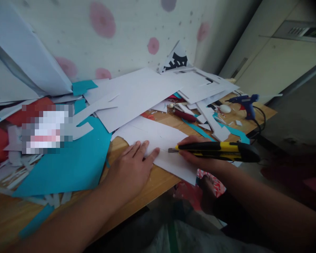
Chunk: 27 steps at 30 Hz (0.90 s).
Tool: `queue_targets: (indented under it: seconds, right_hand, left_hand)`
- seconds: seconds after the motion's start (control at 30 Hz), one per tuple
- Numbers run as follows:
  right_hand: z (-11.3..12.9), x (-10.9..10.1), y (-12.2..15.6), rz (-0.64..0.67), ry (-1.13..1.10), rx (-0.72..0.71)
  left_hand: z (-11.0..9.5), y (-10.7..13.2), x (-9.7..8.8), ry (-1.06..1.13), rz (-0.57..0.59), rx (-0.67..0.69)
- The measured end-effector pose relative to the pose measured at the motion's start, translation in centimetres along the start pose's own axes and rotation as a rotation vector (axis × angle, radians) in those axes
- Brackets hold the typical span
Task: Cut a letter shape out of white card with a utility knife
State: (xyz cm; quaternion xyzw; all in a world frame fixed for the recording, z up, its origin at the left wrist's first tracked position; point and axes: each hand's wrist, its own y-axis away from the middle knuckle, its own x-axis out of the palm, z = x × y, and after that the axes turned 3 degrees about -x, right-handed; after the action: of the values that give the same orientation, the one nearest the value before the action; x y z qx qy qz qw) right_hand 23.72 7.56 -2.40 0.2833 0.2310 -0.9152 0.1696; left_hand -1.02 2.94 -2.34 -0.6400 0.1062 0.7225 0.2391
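Note:
A white foam board or card sheet [171,140] lies on the wooden table in front of me. My left hand [135,167] presses flat on its left part, fingers stretched out. My right hand [197,154] is closed around a yellow and black utility knife [216,149]. Its short blade points left over the sheet, close to my left fingertips. Whether the blade tip touches the surface I cannot tell. Left of my hand lies a large teal sheet [76,165] with white offcuts around it.
Larger white boards [139,95] lie behind the sheet. A blue glue gun [246,103] with a cord stands at the right, near a dark red handle [184,115], a white egg-shaped object [224,109] and scraps. The wooden table's [158,182] front edge runs below my hands.

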Motion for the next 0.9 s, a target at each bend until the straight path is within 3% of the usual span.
queue_targets:
  seconds: [0.33,0.57,0.9]
  right_hand:
    - [0.0,-1.1,1.4,0.011,0.01,0.014]
    - [0.1,-2.6,1.0,0.058,-0.017,-0.05]
    - [-1.6,-4.3,1.2,0.155,-0.167,-0.083]
  left_hand:
    - [0.2,0.0,0.0,-0.023,-0.008,0.028]
    - [0.6,0.1,0.3,0.007,-0.036,0.054]
    - [0.9,0.3,0.8,0.004,-0.06,0.084]
